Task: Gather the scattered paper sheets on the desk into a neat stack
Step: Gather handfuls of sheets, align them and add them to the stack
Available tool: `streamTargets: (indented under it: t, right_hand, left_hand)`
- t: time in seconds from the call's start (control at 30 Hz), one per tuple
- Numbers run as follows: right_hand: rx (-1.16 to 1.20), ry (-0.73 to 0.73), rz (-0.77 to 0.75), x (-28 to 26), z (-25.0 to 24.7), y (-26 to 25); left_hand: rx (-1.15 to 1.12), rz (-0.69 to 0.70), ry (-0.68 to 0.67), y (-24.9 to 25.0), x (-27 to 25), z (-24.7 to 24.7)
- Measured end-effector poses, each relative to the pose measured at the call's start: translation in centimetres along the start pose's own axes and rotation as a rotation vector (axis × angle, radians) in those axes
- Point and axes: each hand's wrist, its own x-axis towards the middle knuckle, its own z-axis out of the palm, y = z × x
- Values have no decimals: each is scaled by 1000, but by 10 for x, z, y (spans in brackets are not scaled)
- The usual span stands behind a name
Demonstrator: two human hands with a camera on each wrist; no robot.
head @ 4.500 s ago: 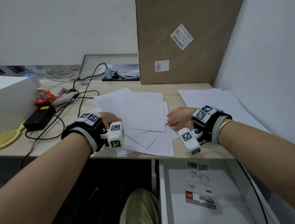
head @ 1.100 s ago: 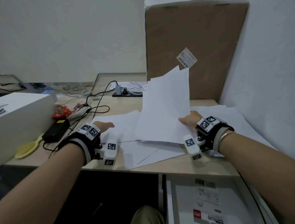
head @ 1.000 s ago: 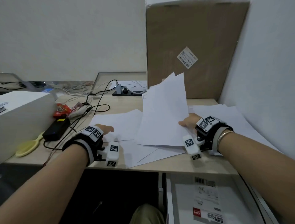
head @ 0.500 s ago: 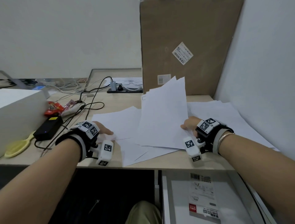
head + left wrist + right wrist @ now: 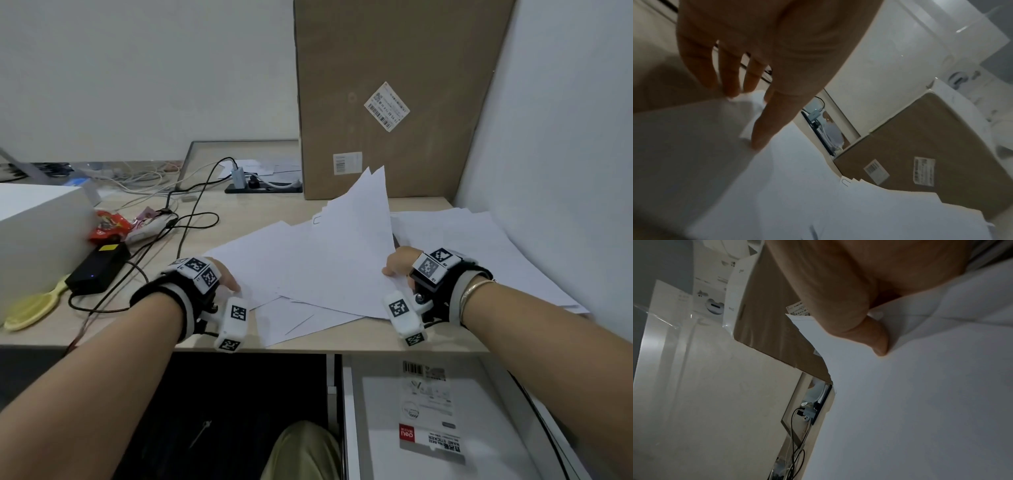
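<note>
At frame centre we note the right hand point(image 5: 399, 262) pinching a tilted sheaf of paper sheets point(image 5: 346, 253) above the counter point(image 5: 239, 212), while the left hand point(image 5: 224, 277), fingers straight, presses loose sheets point(image 5: 260, 253) flat.

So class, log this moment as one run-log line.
right hand: grips lifted sheets | left hand: touches flat sheet | stack: not yet neat

Two hands point(image 5: 226, 277), one cardboard box point(image 5: 387, 68)
</note>
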Motion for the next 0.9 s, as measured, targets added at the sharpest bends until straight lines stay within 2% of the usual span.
streamTargets:
  t: [0.1,0.17,0.27,0.4,0.67,0.77,0.9]
  right_hand:
    - [45,22,49,-4,-1,3]
    - [23,25,21,-3,-2,4]
    - [6,42,29,-1,-1,4]
    - [42,-60,3,7,5,0]
    - [211,15,53,19,4,5]
    - [243,-10,83,23,6,6]
    - [401,-29,87,20,8,12]
  left_hand:
    - [-164,-15,-129,7,2,-3]
    - [-182,2,-177,11,9,-3]
    - [-167,68,-25,23,18,-4]
    - [55,118,132,32,33,1]
    - [141,51,36,36,53,1]
    - [103,71,34,35,70,2]
    - [152,104,32,36,56,4]
